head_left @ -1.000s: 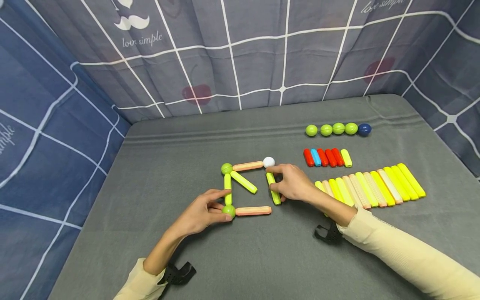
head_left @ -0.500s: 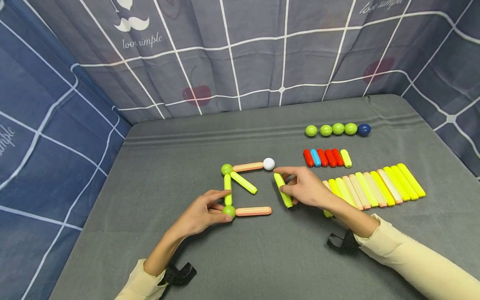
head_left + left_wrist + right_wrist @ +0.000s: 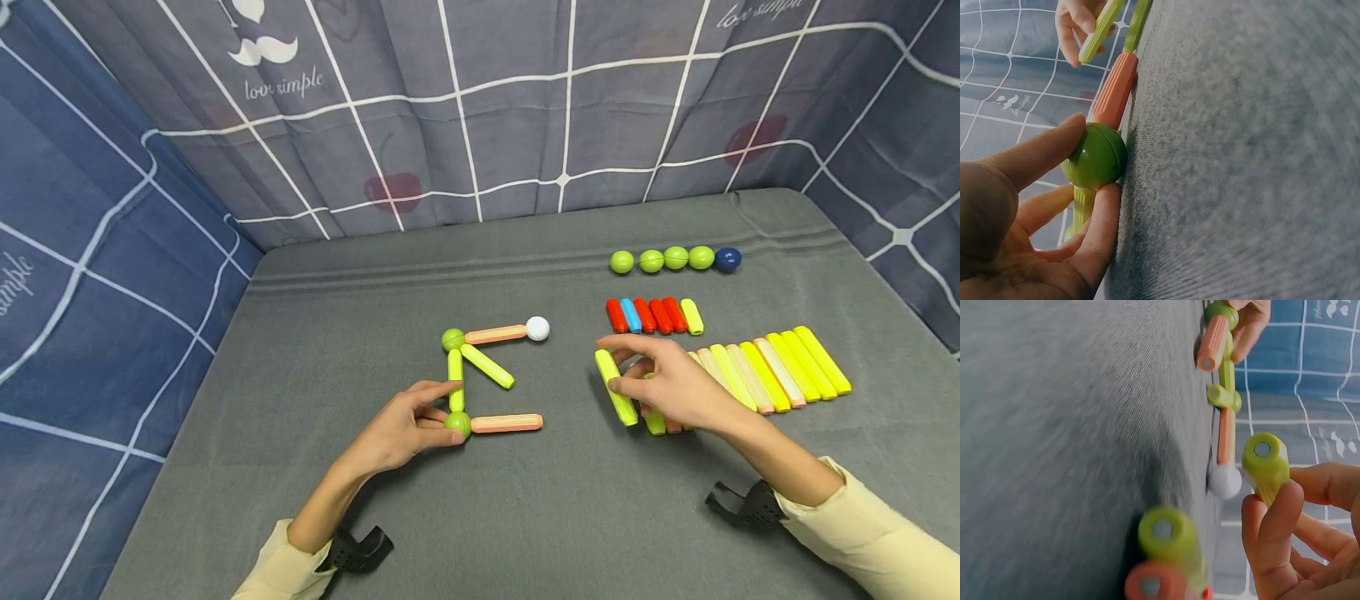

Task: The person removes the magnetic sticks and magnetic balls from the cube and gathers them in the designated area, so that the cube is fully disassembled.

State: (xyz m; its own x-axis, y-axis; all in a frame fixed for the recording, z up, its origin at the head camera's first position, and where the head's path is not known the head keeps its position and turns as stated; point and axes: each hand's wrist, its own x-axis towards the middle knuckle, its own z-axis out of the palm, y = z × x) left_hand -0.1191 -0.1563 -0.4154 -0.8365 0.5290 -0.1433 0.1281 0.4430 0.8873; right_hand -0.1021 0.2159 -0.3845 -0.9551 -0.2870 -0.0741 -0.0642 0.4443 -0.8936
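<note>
My left hand [image 3: 397, 425] pinches a green ball [image 3: 1096, 156] at the near left corner of a flat frame of toy magnetic rods; its index finger touches the yellow-green side rod [image 3: 456, 367]. An orange rod [image 3: 506, 423] runs right from that ball. At the far corner another green ball [image 3: 453, 339] joins a slanting yellow-green rod [image 3: 489, 367] and a second orange rod [image 3: 495, 334], which ends at a white ball [image 3: 537, 328]. Over on the right, my right hand [image 3: 667, 379] holds a loose yellow-green rod [image 3: 617, 387], raised off the table; its grey end disc shows in the right wrist view.
A row of yellow and pale orange rods [image 3: 772, 371] lies at the right, partly behind my right hand. Further back are short red, blue and yellow sticks [image 3: 662, 317] and a line of green balls [image 3: 677, 258] with one dark blue ball [image 3: 727, 260]. Grid-patterned curtains [image 3: 510, 108] surround the table.
My right hand has carried the yellow-green rod away from the white ball, to the right, up to the row of rods. The left hand has stayed at the near green ball.
</note>
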